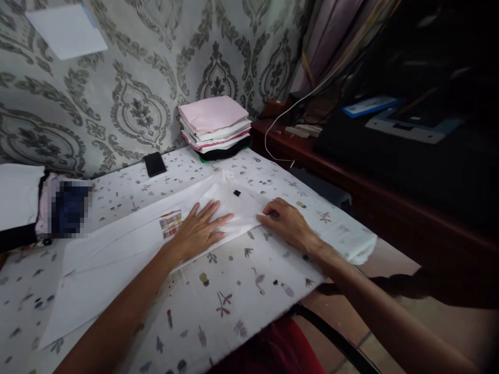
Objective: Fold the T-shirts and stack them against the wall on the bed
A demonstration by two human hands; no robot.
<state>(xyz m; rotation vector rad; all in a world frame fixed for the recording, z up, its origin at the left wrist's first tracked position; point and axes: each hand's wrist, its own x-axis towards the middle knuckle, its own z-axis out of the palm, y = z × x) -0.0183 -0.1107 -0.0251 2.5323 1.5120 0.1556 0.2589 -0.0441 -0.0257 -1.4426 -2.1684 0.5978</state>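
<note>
A white shirt (128, 249) lies stretched over the table, with a plaid patch (170, 224) on it and a small black label (237, 193) near its far right end. Flat on the cloth, fingers spread, rests my left hand (200, 228), just right of the patch. My right hand (286, 221) is at the shirt's right edge, thumb and fingertips pinched together on the white fabric. The shirt's collar end is bunched a little beyond both hands.
Folded clothes (214, 117) are stacked against the patterned wall. A black phone (155, 164) lies left of them. More clothes (19, 197) sit at the far left. A dark wooden cabinet (351, 171) with a white cable (268, 127) borders the table (234, 291) on the right.
</note>
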